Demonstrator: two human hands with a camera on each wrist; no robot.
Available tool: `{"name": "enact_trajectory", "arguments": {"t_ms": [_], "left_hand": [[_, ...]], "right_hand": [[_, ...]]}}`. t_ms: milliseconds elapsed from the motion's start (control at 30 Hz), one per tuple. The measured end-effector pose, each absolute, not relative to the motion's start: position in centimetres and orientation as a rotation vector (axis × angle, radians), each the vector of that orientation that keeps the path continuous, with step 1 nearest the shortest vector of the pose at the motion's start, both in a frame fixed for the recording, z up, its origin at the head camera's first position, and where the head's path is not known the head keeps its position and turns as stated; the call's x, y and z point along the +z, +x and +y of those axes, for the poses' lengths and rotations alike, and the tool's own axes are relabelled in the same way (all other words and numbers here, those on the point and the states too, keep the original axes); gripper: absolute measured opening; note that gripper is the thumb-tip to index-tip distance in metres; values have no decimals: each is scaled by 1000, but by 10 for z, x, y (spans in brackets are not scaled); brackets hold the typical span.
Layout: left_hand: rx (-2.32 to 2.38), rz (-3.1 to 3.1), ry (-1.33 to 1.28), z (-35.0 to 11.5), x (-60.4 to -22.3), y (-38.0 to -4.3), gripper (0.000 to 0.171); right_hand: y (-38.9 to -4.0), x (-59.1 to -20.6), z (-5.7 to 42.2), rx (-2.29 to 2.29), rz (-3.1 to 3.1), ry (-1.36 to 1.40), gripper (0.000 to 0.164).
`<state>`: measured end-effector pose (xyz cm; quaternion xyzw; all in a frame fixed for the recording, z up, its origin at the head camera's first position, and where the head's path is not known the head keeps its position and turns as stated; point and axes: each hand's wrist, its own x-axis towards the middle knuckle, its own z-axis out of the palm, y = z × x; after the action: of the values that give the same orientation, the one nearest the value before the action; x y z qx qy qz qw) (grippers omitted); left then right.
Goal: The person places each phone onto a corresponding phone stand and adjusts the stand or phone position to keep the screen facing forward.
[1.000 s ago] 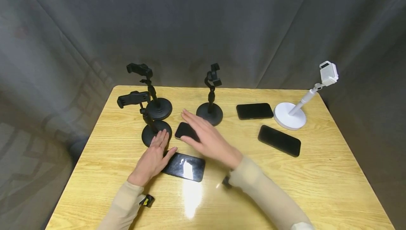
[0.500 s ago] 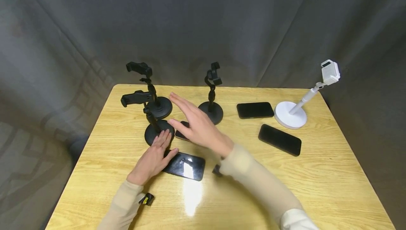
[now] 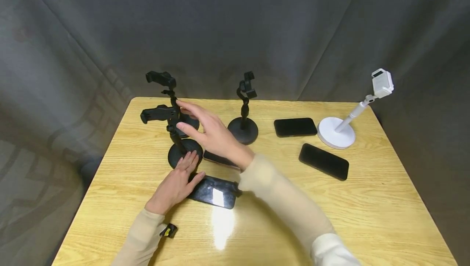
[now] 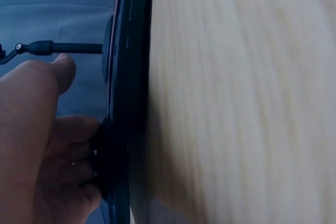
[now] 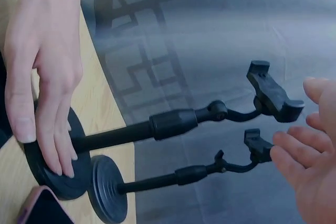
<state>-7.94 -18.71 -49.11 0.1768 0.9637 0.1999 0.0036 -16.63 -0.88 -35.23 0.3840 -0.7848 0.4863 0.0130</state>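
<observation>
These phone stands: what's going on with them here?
A person's left hand rests on the base of the nearest black stand. The right hand is open near that stand's clamp, gripping nothing. Four phones lie flat on the table; none is mounted in a stand.

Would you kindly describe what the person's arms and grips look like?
The plain cream fabric left sleeve matches the right sleeve; white fabric shows farther up that arm. A small black wrist device with a yellow mark shows at left, a blurred dark object at right. The left grip and right grip are gloveless.
</observation>
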Motion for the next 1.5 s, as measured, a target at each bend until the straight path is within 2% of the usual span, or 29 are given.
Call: {"name": "enact_trajectory", "arguments": {"t_ms": [167, 700, 1033, 1200, 1500], "left_hand": [[657, 2992, 602, -189, -491, -77, 66], [710, 2985, 632, -190, -493, -76, 69], [674, 2998, 689, -191, -489, -77, 67], [675, 2954, 668, -191, -486, -77, 67], [849, 2913, 602, -193, -476, -81, 57]], "right_hand": [[-161, -357, -11, 1548, -2423, 1198, 55], [-162, -368, -20, 1636, -2140, 1168, 38], [-162, -372, -16, 1671, -2196, 1165, 41], [-158, -390, -2, 1675, -2357, 1133, 42], [-143, -437, 22, 1519, -2683, 1124, 44]]}}
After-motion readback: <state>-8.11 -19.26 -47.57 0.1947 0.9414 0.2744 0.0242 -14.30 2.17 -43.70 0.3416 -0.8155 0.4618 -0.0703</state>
